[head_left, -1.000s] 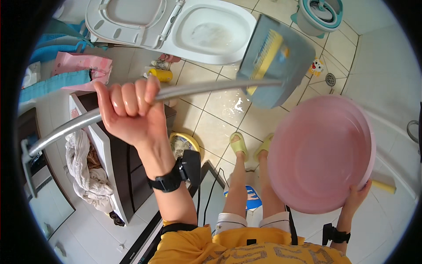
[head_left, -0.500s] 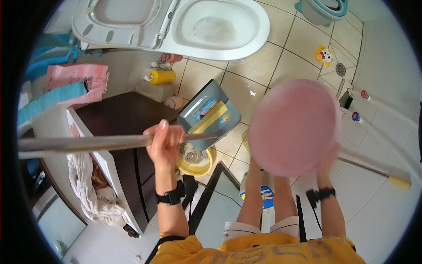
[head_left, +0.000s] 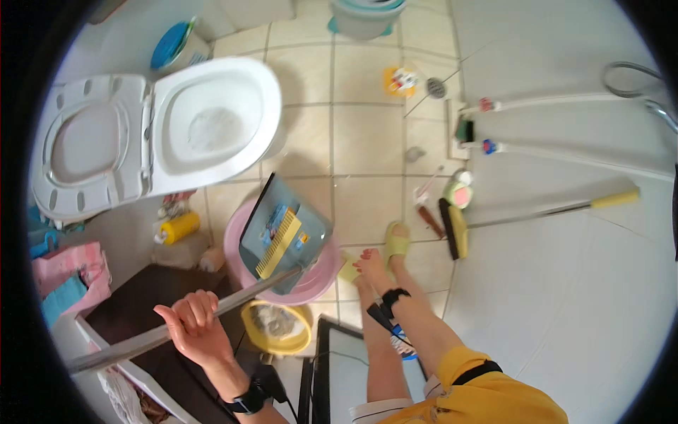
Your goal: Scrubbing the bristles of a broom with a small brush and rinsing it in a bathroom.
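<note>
My left hand (head_left: 198, 328) is closed around the long metal handle of a blue-grey dustpan (head_left: 265, 212), its thumb sticking out. A yellow toothed strip (head_left: 281, 244) runs across the dustpan. The dustpan hangs tilted over a pink basin (head_left: 326, 279) on the floor and hides much of it; whether the two touch I cannot tell. My right hand (head_left: 372, 267) holds nothing, its fingers apart, in front of my legs and between my two green slippers (head_left: 397, 240). Beside the pink basin stands a yellow basin (head_left: 277, 346) with greyish cloth or mop strands in it.
A white toilet (head_left: 265, 106) with its lid up stands at the far left. A yellow bottle (head_left: 179, 227) and a dark cabinet (head_left: 134, 304) are on the left. On the right, a broom (head_left: 455, 230) leans by the wall near a brush (head_left: 431, 221) and water valves (head_left: 489, 146).
The pink basin has gone from my right hand to the floor under the dustpan. My right hand has let go and moved left. The view has shifted.
</note>
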Motion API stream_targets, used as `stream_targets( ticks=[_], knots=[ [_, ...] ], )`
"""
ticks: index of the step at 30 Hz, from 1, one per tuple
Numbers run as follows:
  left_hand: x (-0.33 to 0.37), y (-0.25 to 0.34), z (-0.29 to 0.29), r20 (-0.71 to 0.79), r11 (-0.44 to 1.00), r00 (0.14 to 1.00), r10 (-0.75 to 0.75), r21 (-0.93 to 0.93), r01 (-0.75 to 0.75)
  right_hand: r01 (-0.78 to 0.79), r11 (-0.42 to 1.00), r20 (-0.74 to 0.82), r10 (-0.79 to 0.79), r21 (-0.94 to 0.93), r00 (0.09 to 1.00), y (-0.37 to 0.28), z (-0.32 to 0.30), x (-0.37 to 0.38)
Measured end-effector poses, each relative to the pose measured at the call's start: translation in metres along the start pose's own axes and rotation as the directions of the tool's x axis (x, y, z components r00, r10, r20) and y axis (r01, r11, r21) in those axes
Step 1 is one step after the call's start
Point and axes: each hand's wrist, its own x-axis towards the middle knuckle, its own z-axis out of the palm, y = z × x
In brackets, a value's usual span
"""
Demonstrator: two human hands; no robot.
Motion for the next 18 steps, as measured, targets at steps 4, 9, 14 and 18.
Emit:
stream_targets(
  ticks=[4,9,14,18],
  knots=[
    [-0.024,-0.006,0.047,-0.098,0.984,0.994,0.043,-0.17,-0.059,0.382,0.812,-0.165,-0.346,0.44,0.924,-0.139,-0.131,-0.064],
    [-0.035,-0.015,0.16,-0.144,0.885,0.986,-0.084,-0.466,0.007,0.922,0.287,-0.572,-0.724,0.259,0.386,-0.352,-0.353,-0.178],
    [-0.041,-0.02,0.289,0.009,0.755,0.994,-0.108,-0.65,0.088,0.887,0.073,-0.58,-0.731,0.456,0.359,-0.466,-0.447,-0.235],
    [-0.038,-0.024,0.366,0.029,0.689,0.977,-0.213,-0.704,0.171,0.8,0.101,-0.409,-0.818,0.591,0.405,-0.506,-0.459,-0.255]
  ],
)
